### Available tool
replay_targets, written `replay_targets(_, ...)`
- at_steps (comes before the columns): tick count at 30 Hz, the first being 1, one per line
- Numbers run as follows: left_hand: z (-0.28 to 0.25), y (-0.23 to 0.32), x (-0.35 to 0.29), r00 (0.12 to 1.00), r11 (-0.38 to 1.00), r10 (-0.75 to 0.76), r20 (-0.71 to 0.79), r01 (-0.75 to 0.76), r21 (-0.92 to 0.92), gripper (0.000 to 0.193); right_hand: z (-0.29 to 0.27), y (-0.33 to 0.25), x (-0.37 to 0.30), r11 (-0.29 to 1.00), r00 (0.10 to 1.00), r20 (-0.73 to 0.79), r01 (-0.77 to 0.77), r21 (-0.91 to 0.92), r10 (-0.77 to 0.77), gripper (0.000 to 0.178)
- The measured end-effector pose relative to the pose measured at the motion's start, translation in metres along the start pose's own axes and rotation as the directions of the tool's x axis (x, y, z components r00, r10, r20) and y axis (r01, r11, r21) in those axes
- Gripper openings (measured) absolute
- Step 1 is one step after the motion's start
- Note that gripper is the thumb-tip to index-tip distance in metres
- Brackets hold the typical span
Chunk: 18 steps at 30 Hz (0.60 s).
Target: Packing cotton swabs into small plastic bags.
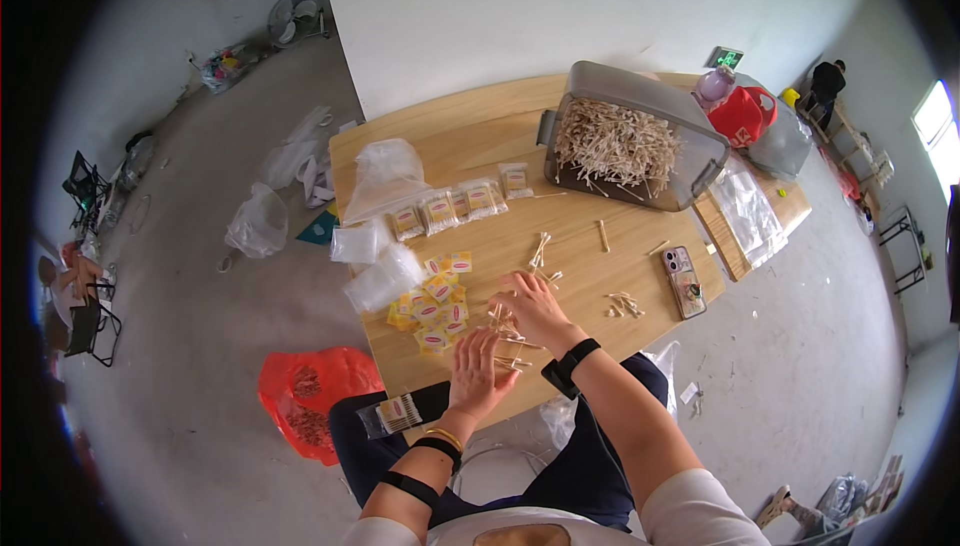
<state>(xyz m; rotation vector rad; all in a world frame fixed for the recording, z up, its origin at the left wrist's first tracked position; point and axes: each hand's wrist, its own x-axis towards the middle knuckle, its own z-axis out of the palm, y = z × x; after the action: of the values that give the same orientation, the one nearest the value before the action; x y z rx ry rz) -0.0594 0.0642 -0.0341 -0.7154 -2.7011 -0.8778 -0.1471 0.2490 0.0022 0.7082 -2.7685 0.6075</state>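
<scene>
Both my hands are at the near part of the wooden table, closed around a loose bunch of cotton swabs (514,356). My left hand (474,374) curls along the near left side of the bunch, with swab ends sticking out beside its fingers. From the far right, my right hand (536,310) bends its fingers over the swabs; its fingertips partly hide them. Yellow-and-white printed cards (436,312) lie in a heap left of my hands. A clear pack of swabs (393,414) lies at the table's near left edge.
A grey bin (600,74) full of swabs lies tilted at the back. Filled packs (440,210) and clear plastic bags (385,274) are on the left. A phone (684,282) rests near the right edge. A red bag (320,401) sits on the floor.
</scene>
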Motion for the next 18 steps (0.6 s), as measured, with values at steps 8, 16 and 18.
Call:
replay_targets(8,0.001,0.005,0.029,0.999,1.000,-0.007,0.046,0.007,0.005,0.095,-0.024,0.007,-0.016,0.982,0.974,0.136,-0.188,0.028,0.183,0.016)
replay_targets(16,0.015,-0.010,0.051,0.984,0.996,0.088,0.156,-0.088,-0.007,0.077,-0.036,0.040,-0.052,0.946,0.957,0.091,-0.288,0.151,0.277,0.041)
replay_targets(18,0.014,-0.013,0.044,0.982,0.991,0.136,0.131,-0.135,-0.019,0.068,-0.048,0.028,-0.059,0.960,0.963,0.144,-0.246,0.130,0.227,0.051)
